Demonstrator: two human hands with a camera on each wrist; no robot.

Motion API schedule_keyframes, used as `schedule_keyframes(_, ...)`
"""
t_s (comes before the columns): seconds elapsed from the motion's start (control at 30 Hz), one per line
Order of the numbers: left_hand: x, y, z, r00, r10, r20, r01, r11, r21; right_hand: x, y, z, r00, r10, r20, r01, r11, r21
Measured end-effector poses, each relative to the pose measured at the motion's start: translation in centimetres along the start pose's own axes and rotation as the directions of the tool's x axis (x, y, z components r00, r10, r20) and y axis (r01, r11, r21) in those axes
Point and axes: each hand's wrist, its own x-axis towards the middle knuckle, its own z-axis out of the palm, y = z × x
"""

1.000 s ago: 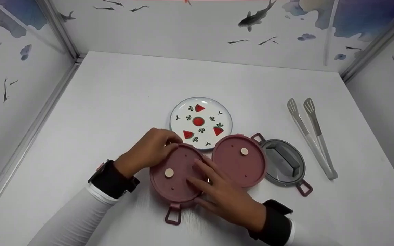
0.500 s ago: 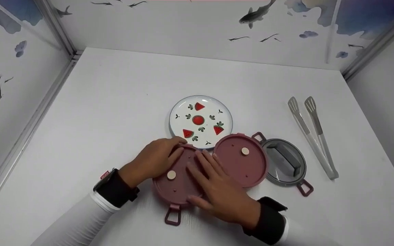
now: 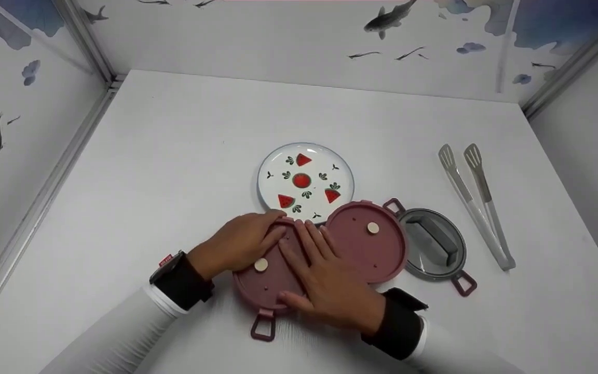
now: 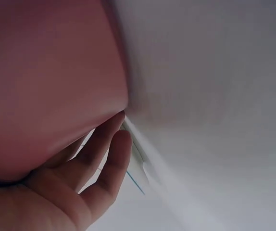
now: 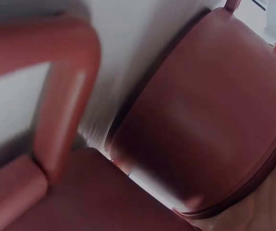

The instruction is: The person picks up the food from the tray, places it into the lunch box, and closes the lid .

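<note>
Far left: my left sleeve [image 3: 117, 332], white, ends at a black wristband [image 3: 182, 280]. My left hand [image 3: 244, 240] grips the left pot [image 3: 281, 284] at its far left side, thumb over the lid edge; in the left wrist view the curled fingers lie along the smooth pink wall.

Left pot: round, upright on the white table [image 3: 174, 156] at the near edge of the plate; contents hidden by its lid. Colour dusty rose, matte; lid face recessed inside a raised rim, with a cream knob [image 3: 261, 265] off-centre and small dots. A loop handle [image 3: 262, 337] juts toward me.

My right hand [image 3: 333, 280] lies across the right part of this lid, fingers straight and nearly together, thumb apart, pinching nothing.

Behind: the white plate [image 3: 320, 154], blue-edged, bearing a watermelon pattern.

Right of my fingers: the second pot [image 3: 364, 252], matching rose, lidded, cream knob; contents likewise hidden. Just beside it, a grey-rimmed vessel [image 3: 426, 257] with a clear top, dark bar grip and two rose loops; I cannot make out its contents.

Far right: metal tongs [image 3: 493, 219], slotted heads pointing away, arms apart.
</note>
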Motion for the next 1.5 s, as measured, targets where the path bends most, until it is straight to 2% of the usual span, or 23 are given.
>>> schedule_keyframes(0.23,0.1,-0.3,0.5,0.998,0.042,-0.05,-0.043,0.999,-0.01,0.2,-0.1,0.5,1.0,-0.011,-0.018,0.01,1.0,-0.026)
schedule_keyframes(0.47,0.2,-0.2,0.5,0.997,0.033,-0.069,-0.034,0.999,-0.01,0.2,0.1,1.0,0.997,-0.03,-0.065,0.023,0.995,-0.101)
schedule_keyframes(0.73,0.2,-0.1,0.3,0.998,0.024,-0.063,-0.024,1.0,-0.006,0.2,0.0,0.8,0.994,-0.042,-0.099,0.03,0.993,-0.116)
schedule_keyframes(0.93,0.3,-0.2,0.3,0.998,0.008,-0.056,-0.011,0.998,-0.054,0.0,0.0,1.1,0.991,-0.042,-0.127,0.027,0.993,-0.112)
schedule_keyframes(1.17,0.2,-0.3,0.6,0.999,-0.035,-0.027,0.032,0.993,-0.117,-0.1,0.0,1.3,0.994,-0.029,-0.109,0.018,0.995,-0.1)
schedule_keyframes(1.37,0.1,-0.5,0.3,0.999,-0.011,-0.032,0.007,0.995,-0.098,-0.1,-0.3,1.2,0.994,-0.025,-0.106,0.013,0.994,-0.106)
schedule_keyframes(1.5,0.3,-0.5,0.1,1.0,-0.004,-0.011,0.003,0.997,-0.083,-0.5,-0.2,0.8,0.996,-0.011,-0.083,0.006,0.998,-0.057)
